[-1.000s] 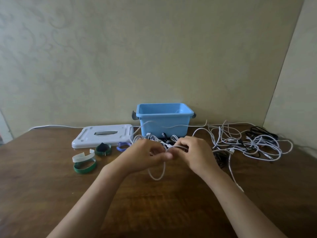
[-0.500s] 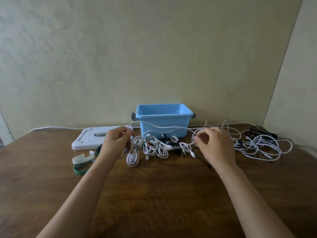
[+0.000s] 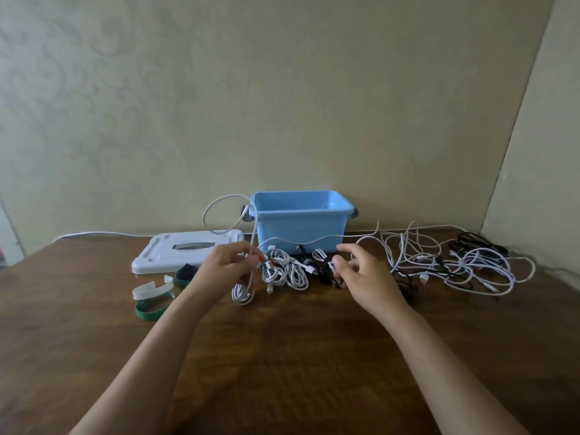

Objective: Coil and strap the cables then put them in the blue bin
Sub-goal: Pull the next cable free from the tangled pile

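My left hand pinches a white cable. Part of it hangs below the hand as small loops touching the table, and a bigger loop arcs up left of the blue bin. The same cable runs on to the right, past my right hand, into the loose tangle of white and black cables. My right hand hovers with fingers loosely curled and thumb apart, and I see nothing held in it. Several coiled cables lie in front of the bin.
The bin's white lid lies flat left of the bin. A white strap, a green strap and a dark green strap lie near its front edge. Walls close off the back and the right side.
Both hands moved back toward each other. A loop of the white cable has swung up left of the bin. My right hand's fingers have loosened off the cable.
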